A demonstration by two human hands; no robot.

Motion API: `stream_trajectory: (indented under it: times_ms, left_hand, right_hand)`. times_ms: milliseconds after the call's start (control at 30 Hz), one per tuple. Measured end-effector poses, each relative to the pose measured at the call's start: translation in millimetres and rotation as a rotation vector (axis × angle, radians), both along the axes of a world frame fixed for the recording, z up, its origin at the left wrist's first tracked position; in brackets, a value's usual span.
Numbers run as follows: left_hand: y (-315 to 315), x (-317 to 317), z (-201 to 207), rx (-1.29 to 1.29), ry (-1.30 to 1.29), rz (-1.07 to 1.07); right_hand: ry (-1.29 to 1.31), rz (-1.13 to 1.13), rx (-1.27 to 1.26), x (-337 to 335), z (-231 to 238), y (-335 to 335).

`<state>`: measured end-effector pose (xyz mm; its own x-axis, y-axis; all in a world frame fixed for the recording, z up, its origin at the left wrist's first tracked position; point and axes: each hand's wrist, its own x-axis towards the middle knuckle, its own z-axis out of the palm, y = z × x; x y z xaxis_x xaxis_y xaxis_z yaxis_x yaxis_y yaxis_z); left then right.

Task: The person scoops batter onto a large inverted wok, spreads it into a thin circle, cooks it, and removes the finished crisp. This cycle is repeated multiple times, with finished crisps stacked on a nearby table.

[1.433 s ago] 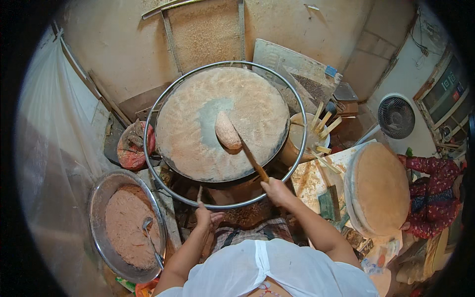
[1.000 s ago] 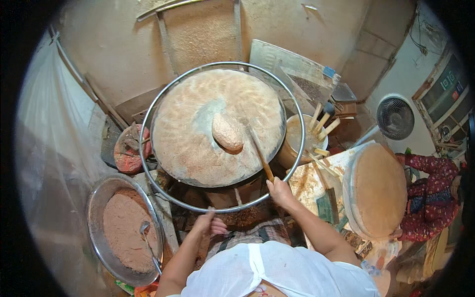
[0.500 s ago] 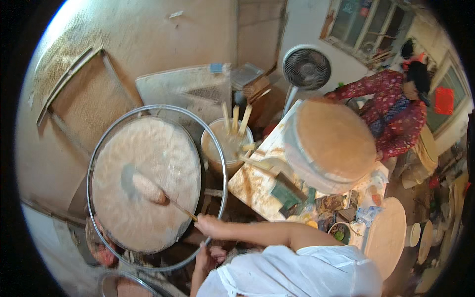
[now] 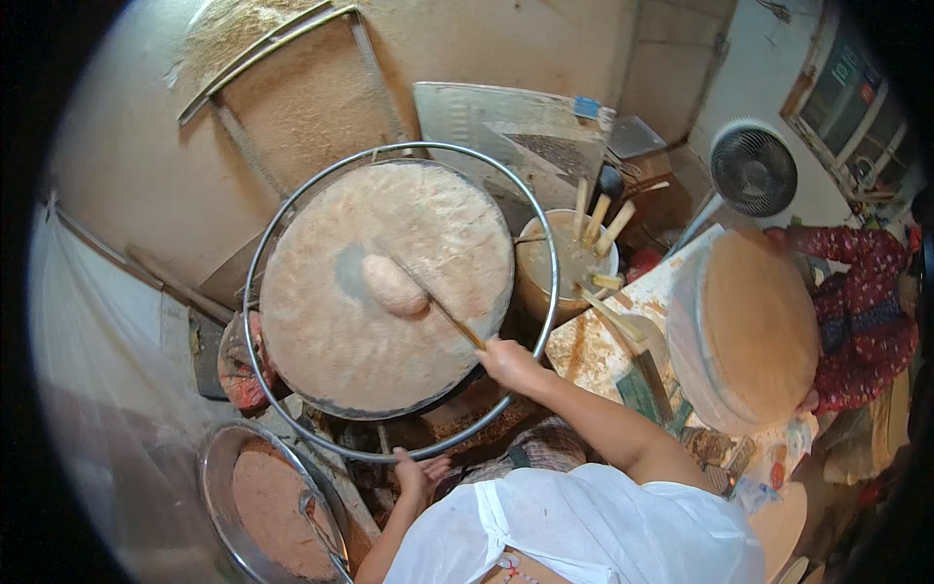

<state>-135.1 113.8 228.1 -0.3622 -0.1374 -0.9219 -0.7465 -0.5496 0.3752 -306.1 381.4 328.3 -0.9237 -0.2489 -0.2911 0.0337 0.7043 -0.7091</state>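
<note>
Two hands: both the person's own, coming up from the lower edge.
R hand: closed round the end of a thin wooden stick, just off the griddle's near-right rim.
Stick: runs up-left from the fist; its far end sits in a pale dough lump.
Dough lump: oval, lying on the flat round sheet approx. at its middle, up-left of the R hand, well apart from it.
Sheet: pale, thin, covers the round griddle inside a metal hoop.
L hand: low, near the body, just below the hoop's near edge; fingers bent, can't tell if it grips anything.
Metal bowl: lower left, holds reddish-brown batter w/ a ladle in it.
Bucket: right of hoop, pale, w/ several wooden sticks standing in it.
Fan: white, round, upper right.
Round tray: right, tan top, next to another person's red patterned sleeve.
Packages: small coloured packets & printed paper on the cluttered table under the tray; too small to tell more.
</note>
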Motion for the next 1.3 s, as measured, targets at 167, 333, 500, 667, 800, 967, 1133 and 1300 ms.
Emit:
stream_trajectory:
  times_ms: [167, 333, 500, 667, 800, 967, 1133, 1300]
  left_hand:
    - [51.6, -18.4, 20.4, 0.12, 0.168, -0.677]
    - [27.6, -12.6, 47.8, 0.058, 0.386, -0.842]
    - [-99.8, 38.9, 54.5, -0.441, 0.355, -0.348]
    - [-208.8, 117.2, 56.1, -1.508, 0.183, -0.141]
    - [-247.9, 174.1, 60.0, -1.321, -0.514, -0.534]
    - [-240.1, 201.7, 45.6, -1.25, -0.587, -0.554]
    - [-296.7, 246.9, 16.5, -1.316, -0.472, -0.592]
    - [-296.1, 279.5, 33.1, -1.481, -0.501, -0.52]
  right_hand:
    - [0.007, -0.094, 0.029, 25.7, -12.7, -32.1]
    - [0.028, 0.004, 0.121, -9.4, 17.2, -10.8]
    - [-0.024, -0.143, 0.112, 22.5, -9.2, -34.8]
    - [0.06, 0.004, 0.166, 5.3, -7.5, -44.7]
    - [0.125, -0.151, 0.141, 10.8, -22.2, -29.1]
    - [0.127, -0.053, 0.118, 45.0, -7.0, -73.2]
    - [0.254, -0.105, 0.09, 34.1, -3.3, -31.6]
    - [0.131, -0.089, 0.153, 60.8, -21.4, -78.8]
